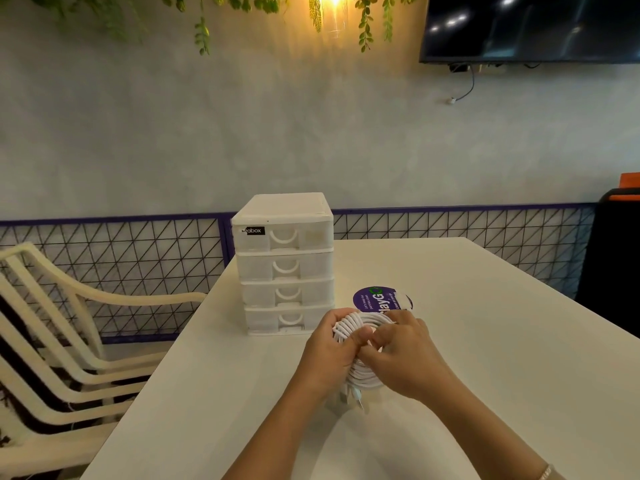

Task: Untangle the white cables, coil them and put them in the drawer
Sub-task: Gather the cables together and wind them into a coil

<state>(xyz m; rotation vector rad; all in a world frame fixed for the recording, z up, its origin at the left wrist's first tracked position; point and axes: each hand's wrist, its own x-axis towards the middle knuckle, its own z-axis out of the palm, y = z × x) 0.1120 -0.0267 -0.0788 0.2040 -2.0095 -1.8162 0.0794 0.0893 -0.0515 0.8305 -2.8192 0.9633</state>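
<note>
Both hands curled around the coiled white cables (360, 325) above the table (485, 341): left hand (330, 348) gripping, right hand (403, 355) pinching, hiding the middle. Drawer unit (284, 265) stood closed just beyond.

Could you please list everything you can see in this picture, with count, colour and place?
white cable coil: one, white, held above the table in front of the drawer unit, plug ends hanging below
drawer unit: one, white, four drawers all closed, on the table's far left part
round sticker: one, purple with white text, flat on the table right of the drawer unit
table: one, white, centre and right
plastic chairs: a stack, cream, left of the table
wire fence panel: black mesh with purple frame, along the wall
television: one, black, upper right wall
hanging plants: green, top edge
lamp: one, lit, top centre
left hand: grips the coil's left side
right hand: pinches the coil's right side
</note>
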